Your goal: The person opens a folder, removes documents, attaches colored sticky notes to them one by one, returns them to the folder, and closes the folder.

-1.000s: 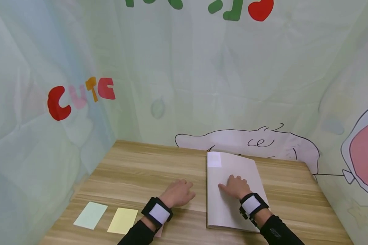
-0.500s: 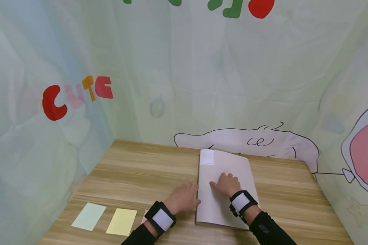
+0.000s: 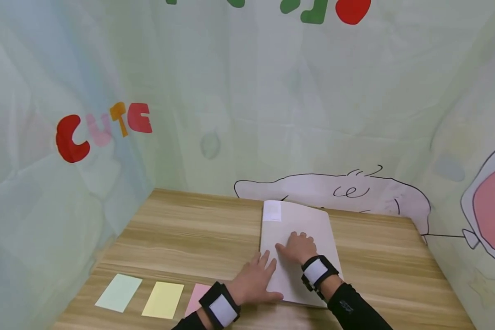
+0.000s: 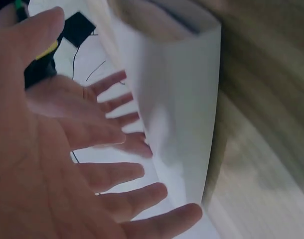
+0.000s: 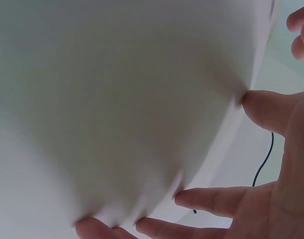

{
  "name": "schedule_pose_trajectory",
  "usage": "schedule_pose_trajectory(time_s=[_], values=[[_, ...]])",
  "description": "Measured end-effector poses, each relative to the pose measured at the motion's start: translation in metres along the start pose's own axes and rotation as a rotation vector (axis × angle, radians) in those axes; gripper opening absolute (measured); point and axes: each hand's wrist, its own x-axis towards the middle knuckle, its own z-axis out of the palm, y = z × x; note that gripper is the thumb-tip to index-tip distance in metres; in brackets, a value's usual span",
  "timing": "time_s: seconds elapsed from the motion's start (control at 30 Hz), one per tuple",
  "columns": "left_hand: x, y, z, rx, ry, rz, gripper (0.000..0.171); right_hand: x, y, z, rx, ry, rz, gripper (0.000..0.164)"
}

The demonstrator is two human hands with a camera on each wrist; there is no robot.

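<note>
A thick white book with a pale label at its top left corner lies closed on the table. My right hand rests on its cover with fingers spread; in the right wrist view the fingertips touch the white surface. My left hand is at the book's lower left edge, its fingers spread. In the left wrist view that hand holds nothing and the book's white spine is beside the fingers; whether they touch it, I cannot tell.
Left of the book, three paper squares lie in a row on the wooden table: pale green, yellow and pink, the last partly behind my left wrist. Printed cloth walls stand behind and at both sides.
The book has slid left along the table with my right hand on it. My left hand has moved right to the book's edge and spread its fingers, and more of the pink square shows.
</note>
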Motion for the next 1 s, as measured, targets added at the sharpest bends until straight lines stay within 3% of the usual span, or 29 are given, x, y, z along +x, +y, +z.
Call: schedule_pose_trajectory(time_s=[0.2, 0.37, 0.73, 1.0], values=[[0.0, 0.005, 0.007, -0.004, -0.052, 0.026, 0.09, 0.0, -0.006, 0.001, 0.017, 0.0, 0.002, 0.071], [-0.001, 0.009, 0.01, -0.02, -0.04, 0.033, 0.087, 0.001, -0.009, 0.003, 0.024, 0.013, -0.001, 0.071], [0.003, 0.011, 0.018, 0.131, 0.018, 0.038, 0.083, 0.004, -0.011, 0.006, 0.012, 0.043, -0.003, 0.07], [0.007, 0.009, 0.018, 0.224, 0.076, 0.05, 0.081, 0.001, -0.003, -0.009, 0.019, 0.054, -0.07, 0.066]])
